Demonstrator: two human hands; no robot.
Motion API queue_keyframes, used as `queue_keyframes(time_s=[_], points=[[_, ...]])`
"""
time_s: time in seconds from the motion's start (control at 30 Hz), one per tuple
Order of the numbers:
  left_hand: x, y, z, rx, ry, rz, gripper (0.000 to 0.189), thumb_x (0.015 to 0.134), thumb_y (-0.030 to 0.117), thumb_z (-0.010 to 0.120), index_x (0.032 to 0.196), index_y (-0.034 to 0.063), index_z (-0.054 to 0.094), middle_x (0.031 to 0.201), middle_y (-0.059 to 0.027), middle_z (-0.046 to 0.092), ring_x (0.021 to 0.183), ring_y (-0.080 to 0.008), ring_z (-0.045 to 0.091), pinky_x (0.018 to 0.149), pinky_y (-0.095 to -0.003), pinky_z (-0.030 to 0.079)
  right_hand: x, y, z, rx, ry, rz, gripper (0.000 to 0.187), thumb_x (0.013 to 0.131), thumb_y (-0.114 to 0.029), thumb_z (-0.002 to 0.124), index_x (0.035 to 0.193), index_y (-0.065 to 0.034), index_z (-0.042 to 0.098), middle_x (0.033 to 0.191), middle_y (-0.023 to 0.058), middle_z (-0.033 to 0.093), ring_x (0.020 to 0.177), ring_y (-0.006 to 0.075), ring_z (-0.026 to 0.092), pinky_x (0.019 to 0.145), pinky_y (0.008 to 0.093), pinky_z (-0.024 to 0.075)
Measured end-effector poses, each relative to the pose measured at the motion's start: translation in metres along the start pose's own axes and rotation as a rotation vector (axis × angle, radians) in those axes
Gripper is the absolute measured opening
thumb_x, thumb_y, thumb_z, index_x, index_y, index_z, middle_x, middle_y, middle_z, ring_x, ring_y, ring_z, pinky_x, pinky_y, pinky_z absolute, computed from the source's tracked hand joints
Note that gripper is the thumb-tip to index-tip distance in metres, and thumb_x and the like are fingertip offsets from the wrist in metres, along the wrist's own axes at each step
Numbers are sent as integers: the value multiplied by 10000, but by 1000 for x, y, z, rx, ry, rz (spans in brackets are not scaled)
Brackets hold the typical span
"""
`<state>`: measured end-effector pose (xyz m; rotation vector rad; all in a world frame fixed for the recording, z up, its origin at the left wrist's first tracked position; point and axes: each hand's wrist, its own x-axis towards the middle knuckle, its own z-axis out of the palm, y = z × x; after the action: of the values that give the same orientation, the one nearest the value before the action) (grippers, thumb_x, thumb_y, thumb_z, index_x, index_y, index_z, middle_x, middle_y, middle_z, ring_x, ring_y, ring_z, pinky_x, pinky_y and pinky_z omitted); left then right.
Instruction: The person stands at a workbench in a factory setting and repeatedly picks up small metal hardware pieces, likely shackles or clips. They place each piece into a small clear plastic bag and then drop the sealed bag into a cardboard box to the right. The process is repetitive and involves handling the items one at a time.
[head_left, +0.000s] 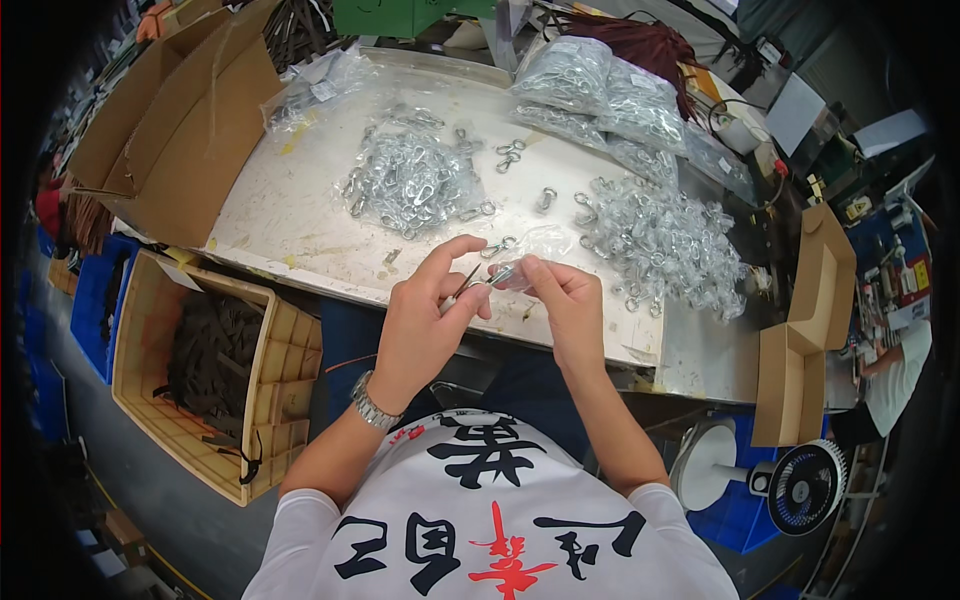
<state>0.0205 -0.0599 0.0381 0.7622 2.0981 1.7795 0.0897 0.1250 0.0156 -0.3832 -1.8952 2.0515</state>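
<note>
My left hand (430, 319) holds a thin, dark pointed piece (469, 277), with something whitish at its lower end; fingers hide the rest, so its exact kind is unclear. My right hand (574, 311) pinches a small clear plastic bag (544, 244) between thumb and fingers. A metal snap hook (501, 275) shows at the bag's left end, between both hands, close to the left fingertips. Just beyond the hands, another snap hook (498, 247) lies on the white worktable (315, 225). A metal watch (373, 405) circles my left wrist.
One heap of snap hooks (416, 180) lies mid-table; bagged hooks (664, 240) pile at right. Filled bags (570, 75) are stacked behind. A cardboard box (180, 135) stands left, above a yellow crate (292, 375) of dark strips. A fan (806, 487) and another person (896, 375) are at right.
</note>
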Motion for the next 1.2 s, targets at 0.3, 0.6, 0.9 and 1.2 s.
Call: queue_keyframes(time_s=[0.3,0.6,0.9,1.2], points=[[4,-15,10,-357,-71,-172,468,1047,89,666,1493,-10,565,833,-47,739,508,6,460,444,-180,322,-6,2,-1,271,-165,92,400,1136,-270,587,1254,77,746,1220,174,783,1047,179,740,1043,367,557],[0,-14,10,-467,-112,-208,476,1040,68,676,1488,-41,558,824,-31,725,501,10,444,441,-173,309,-19,23,3,548,-265,180,396,1139,-269,583,1287,72,718,1293,156,751,956,147,676,948,350,550],[0,-12,-2,-410,-293,-261,460,1048,138,700,1463,-38,611,740,13,683,538,-14,484,471,-195,327,-22,5,3,312,-228,116,304,1134,-220,586,1179,39,740,1085,103,781,969,176,728,965,340,561],[5,-21,-16,-479,-380,-259,313,1033,137,716,1309,-11,733,747,36,644,551,2,434,485,-183,287,-18,-3,-20,357,-544,394,320,1119,-259,628,1089,44,725,879,85,721,636,109,621,578,229,493]])
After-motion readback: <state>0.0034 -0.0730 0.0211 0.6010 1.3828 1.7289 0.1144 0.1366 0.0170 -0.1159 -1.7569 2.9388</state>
